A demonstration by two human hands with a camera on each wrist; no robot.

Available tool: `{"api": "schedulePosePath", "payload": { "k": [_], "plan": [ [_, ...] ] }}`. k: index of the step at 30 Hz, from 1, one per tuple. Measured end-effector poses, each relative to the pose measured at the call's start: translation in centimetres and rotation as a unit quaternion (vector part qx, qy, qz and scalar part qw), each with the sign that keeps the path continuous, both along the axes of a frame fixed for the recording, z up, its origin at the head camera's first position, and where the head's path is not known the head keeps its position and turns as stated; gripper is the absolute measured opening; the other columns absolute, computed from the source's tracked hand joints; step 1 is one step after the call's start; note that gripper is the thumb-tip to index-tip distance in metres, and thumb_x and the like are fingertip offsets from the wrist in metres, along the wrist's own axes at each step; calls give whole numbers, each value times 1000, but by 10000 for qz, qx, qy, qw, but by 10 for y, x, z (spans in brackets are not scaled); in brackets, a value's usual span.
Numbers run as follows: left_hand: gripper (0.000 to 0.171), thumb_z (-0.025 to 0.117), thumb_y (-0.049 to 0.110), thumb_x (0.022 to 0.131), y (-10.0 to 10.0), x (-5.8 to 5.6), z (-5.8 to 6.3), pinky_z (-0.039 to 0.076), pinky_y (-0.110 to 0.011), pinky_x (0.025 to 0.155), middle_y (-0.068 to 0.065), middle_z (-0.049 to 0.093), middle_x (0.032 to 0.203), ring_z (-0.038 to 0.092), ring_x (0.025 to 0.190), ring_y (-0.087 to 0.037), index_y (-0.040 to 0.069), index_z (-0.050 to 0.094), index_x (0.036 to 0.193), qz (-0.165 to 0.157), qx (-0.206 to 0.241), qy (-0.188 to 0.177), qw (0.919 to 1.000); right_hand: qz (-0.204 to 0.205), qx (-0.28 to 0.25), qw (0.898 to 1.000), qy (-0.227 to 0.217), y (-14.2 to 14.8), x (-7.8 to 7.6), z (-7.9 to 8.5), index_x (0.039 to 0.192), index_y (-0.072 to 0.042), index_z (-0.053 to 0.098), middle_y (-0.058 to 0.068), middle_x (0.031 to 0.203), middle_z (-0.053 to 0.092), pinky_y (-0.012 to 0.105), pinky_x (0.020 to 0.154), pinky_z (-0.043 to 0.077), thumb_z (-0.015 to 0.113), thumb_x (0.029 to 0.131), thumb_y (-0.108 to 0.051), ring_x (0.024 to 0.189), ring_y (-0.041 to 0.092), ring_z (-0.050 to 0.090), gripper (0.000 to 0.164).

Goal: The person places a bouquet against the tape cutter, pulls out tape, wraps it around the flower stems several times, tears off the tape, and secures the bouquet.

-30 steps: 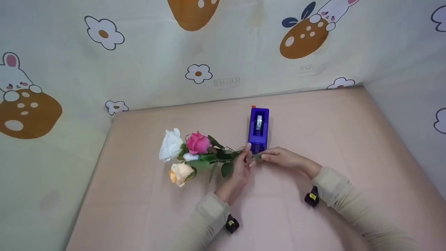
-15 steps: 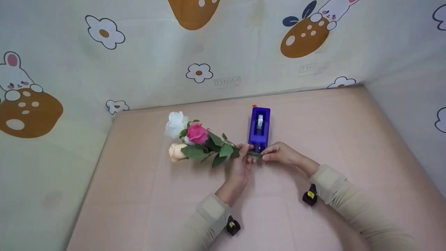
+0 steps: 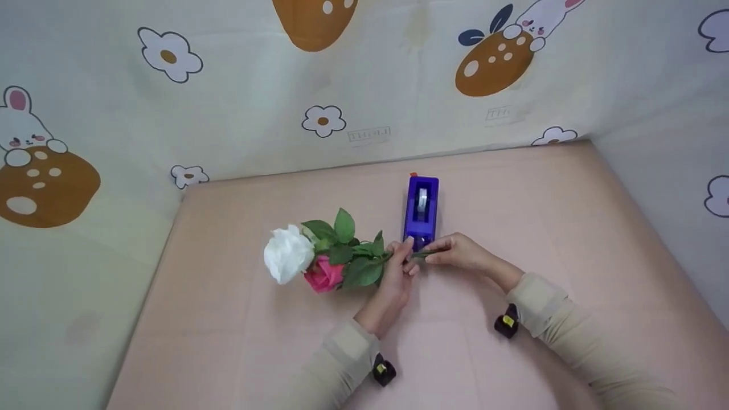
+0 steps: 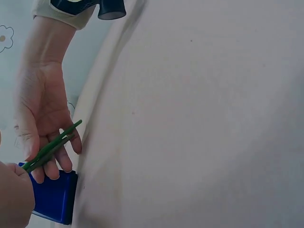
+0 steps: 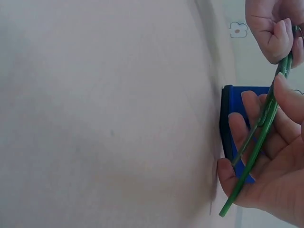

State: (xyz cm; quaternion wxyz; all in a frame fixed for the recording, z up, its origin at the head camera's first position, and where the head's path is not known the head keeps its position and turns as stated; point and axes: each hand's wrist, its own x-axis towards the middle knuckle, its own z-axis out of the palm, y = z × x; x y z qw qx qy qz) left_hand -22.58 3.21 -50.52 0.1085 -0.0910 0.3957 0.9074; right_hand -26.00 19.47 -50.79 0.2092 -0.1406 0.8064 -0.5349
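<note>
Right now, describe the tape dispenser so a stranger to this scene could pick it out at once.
Start at the pink table set against the cartoon-print wall. Near its middle, just beyond where the left hand and right hand hold the green stems of the roses, stands the tape dispenser. It is the only blue, boxy plastic thing there, with a roll of tape showing in its top.

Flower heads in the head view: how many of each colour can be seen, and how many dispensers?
White fabric rose head: 1
Pink fabric rose head: 1
Blue plastic tape dispenser: 1
Total: 3 things. The hands, left and right, both grip the green stems.
</note>
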Motion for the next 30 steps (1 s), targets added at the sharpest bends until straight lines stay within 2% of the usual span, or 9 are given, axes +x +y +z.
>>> {"api": "schedulePosePath", "payload": {
  "k": [4,9,11,14,19,21,24,27,30],
  "plan": [
    [43,47,7,92,-1,3,-2,20,-14,46,7,31,56,23,45,-2,19,30,55,-65,159,52,9998,274,138,9995,68,2,0,4,108,7,63,20,106,65,22,79,46,56,91,-21,86,11,57,33],
    [43,45,2,90,-7,6,-7,22,-16,48,8,32,50,26,46,-3,21,29,54,-361,-14,429,9984,849,435,9949,336,7,-1,6,115,6,59,21,114,61,40,92,43,43,98,-20,105,30,55,36],
    [42,43,2,90,-9,6,-8,23,-17,49,8,34,50,29,48,-4,21,29,55,-477,-85,504,9976,928,517,9927,568,8,-1,3,113,6,60,21,112,62,39,91,43,44,97,-18,103,31,56,33],
    [36,44,4,92,-11,6,-7,30,-17,51,7,45,57,35,50,-5,19,37,60,-404,-108,392,9984,676,463,9942,695,7,0,-1,104,8,63,22,102,65,28,81,45,50,94,-11,89,23,58,25],
    [18,49,10,93,-8,3,-3,37,-19,52,4,61,76,40,51,-5,16,45,77,116,-34,25,9999,93,387,9954,870,2,6,-5,94,9,65,20,89,66,18,69,43,59,87,-5,75,10,52,17],
    [20,48,12,94,-6,3,-2,35,-19,51,4,58,73,39,50,-5,16,44,75,176,-52,-30,9998,-65,415,9936,1047,-1,8,-6,90,8,64,17,85,66,19,68,43,60,86,-6,73,9,51,15],
    [32,44,16,95,-4,4,-2,31,-17,48,6,45,58,34,46,-4,16,41,63,74,-161,-50,9998,-138,420,9905,1305,-5,11,-7,83,6,63,15,86,67,19,68,43,61,85,-4,74,10,53,10],
    [42,41,18,95,-5,4,-4,27,-16,45,8,33,47,27,41,-3,16,38,54,11,-151,-22,9999,61,388,9896,1386,-7,11,-6,81,4,60,17,91,68,19,68,44,61,85,-4,76,13,56,9],
    [45,40,18,96,-8,3,-7,25,-15,43,9,31,44,24,39,-2,16,36,51,23,23,49,10000,395,399,9914,1179,-5,10,-5,89,3,60,17,94,66,22,70,43,58,89,-11,79,14,55,14]
  ]
}}
